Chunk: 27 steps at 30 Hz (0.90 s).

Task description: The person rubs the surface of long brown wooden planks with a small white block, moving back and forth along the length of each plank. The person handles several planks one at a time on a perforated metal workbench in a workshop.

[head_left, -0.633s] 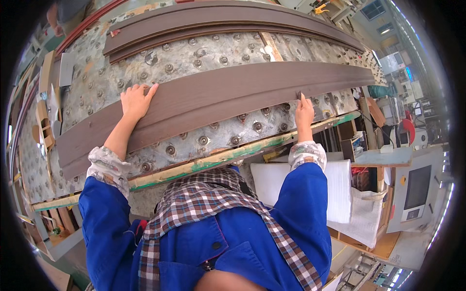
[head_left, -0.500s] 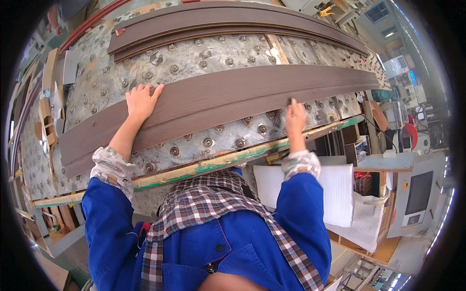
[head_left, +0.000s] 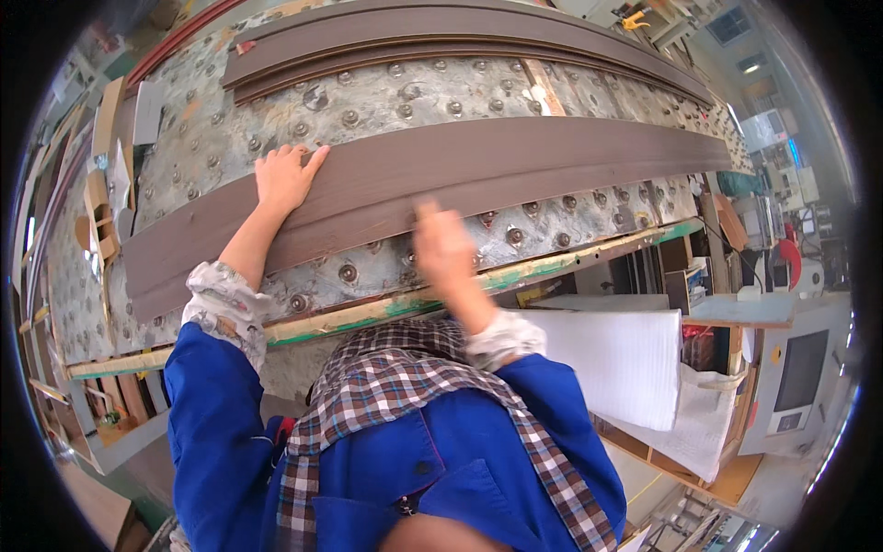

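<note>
While touching the far edge of a long brown board [head_left: 515, 156] with the left hand [head_left: 283, 180], thumb spread from fingers, holding the right hand [head_left: 445, 244] at the near edge; too blurred to tell if pinching anything. Laid lengthwise along a metal table [head_left: 276, 115] studded with ball rollers [head_left: 350, 118], slanting from near left to far right. Beyond, roughly parallel, more brown boards [head_left: 460, 23]. To the right, white sheets [head_left: 612, 368] and a grey cabinet [head_left: 765, 405] with dark screen [head_left: 800, 371].
</note>
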### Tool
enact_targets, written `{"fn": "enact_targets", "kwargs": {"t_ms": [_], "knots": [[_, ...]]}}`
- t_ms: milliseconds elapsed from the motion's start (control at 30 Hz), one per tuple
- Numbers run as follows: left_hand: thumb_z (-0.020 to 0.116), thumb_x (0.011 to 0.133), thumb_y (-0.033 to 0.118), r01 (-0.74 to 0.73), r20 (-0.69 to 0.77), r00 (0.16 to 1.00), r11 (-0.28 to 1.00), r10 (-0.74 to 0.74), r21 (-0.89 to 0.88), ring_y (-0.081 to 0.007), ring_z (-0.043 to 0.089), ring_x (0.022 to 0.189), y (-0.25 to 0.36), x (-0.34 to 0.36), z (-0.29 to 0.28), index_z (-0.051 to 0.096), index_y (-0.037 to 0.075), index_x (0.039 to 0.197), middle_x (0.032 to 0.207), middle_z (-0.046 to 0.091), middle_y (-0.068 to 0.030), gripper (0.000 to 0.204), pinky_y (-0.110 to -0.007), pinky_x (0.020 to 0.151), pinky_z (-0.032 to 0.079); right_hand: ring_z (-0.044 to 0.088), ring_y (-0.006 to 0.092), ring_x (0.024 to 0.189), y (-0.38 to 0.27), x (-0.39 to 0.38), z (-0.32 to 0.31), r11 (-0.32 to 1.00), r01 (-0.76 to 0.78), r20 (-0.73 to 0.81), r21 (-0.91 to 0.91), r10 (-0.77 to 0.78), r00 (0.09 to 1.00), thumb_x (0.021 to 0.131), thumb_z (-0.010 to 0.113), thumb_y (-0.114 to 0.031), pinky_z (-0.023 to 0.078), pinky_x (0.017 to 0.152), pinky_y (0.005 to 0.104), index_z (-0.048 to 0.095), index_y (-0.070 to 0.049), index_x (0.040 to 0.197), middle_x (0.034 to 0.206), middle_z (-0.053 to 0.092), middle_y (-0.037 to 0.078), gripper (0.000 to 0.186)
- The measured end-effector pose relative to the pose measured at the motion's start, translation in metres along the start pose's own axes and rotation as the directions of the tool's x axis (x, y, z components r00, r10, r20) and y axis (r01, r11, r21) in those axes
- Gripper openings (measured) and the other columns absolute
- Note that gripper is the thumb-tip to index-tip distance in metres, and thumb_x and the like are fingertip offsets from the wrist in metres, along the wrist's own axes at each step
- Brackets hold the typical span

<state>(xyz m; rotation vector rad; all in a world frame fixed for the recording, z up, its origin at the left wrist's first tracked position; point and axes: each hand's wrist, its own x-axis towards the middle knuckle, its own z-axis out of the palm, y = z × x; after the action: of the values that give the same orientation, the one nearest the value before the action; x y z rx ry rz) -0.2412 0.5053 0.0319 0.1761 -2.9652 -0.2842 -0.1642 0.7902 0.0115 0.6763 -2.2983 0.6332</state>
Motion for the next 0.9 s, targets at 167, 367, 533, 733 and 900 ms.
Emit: {"fn": "enact_targets", "kwargs": {"t_ms": [167,367,533,733,900], "knots": [[0.038,0.094,0.063,0.018,0.042,0.999,0.999,-0.02,0.03,-0.028,0.057,0.106,0.004,0.001,0.001,0.069,0.012,0.111,0.107,0.065,-0.0111,0.063,-0.044,0.093,0.036,0.056,0.0259,0.066,0.123,-0.016,-0.058,0.876,-0.462,-0.097,-0.137,0.452,0.887,0.09,0.058,-0.006,0.047,0.06,0.0382,0.061,-0.005,0.124,0.079,0.055,0.011,0.034],[0.041,0.094,0.061,0.002,-0.011,1.0,0.999,-0.002,0.039,-0.028,0.059,0.103,0.003,-0.001,0.003,0.071,0.013,0.107,0.103,0.066,-0.0097,0.058,-0.043,0.089,0.039,0.055,0.0295,0.066,-0.001,-0.031,0.008,0.982,-0.184,-0.038,-0.044,0.183,0.982,0.091,0.053,-0.006,0.047,0.057,0.0393,0.055,0.0,0.129,0.078,0.056,0.013,0.038],[0.039,0.094,0.062,-0.031,-0.008,0.999,0.999,0.031,0.022,-0.0298,0.058,0.105,0.004,0.001,0.0,0.069,0.01,0.109,0.107,0.065,-0.0119,0.062,-0.045,0.091,0.038,0.057,0.0233,0.071,-0.102,-0.015,0.032,0.915,0.052,0.249,0.401,-0.163,0.955,0.08,0.06,-0.002,0.049,0.055,0.0366,0.055,-0.002,0.129,0.084,0.054,0.007,0.049],[0.042,0.095,0.058,-0.024,-0.004,1.0,0.999,0.024,0.021,-0.0297,0.059,0.103,-0.003,0.001,0.0,0.07,0.008,0.105,0.106,0.066,-0.0109,0.058,-0.041,0.088,0.041,0.059,0.0249,0.076,-0.006,-0.005,0.004,0.977,-0.047,0.11,0.209,0.024,0.994,0.08,0.062,-0.004,0.051,0.059,0.036,0.056,-0.004,0.127,0.086,0.055,0.008,0.047],[0.046,0.096,0.051,-0.03,0.003,1.0,0.999,0.03,-0.014,-0.0276,0.059,0.098,-0.003,0.001,0.002,0.069,0.008,0.103,0.105,0.066,-0.008,0.05,-0.04,0.084,0.041,0.059,0.0302,0.069,0.133,-0.014,-0.056,0.984,-0.177,-0.048,-0.011,0.177,0.983,0.088,0.06,-0.006,0.049,0.059,0.0398,0.061,-0.005,0.117,0.08,0.058,0.012,0.029]]}}
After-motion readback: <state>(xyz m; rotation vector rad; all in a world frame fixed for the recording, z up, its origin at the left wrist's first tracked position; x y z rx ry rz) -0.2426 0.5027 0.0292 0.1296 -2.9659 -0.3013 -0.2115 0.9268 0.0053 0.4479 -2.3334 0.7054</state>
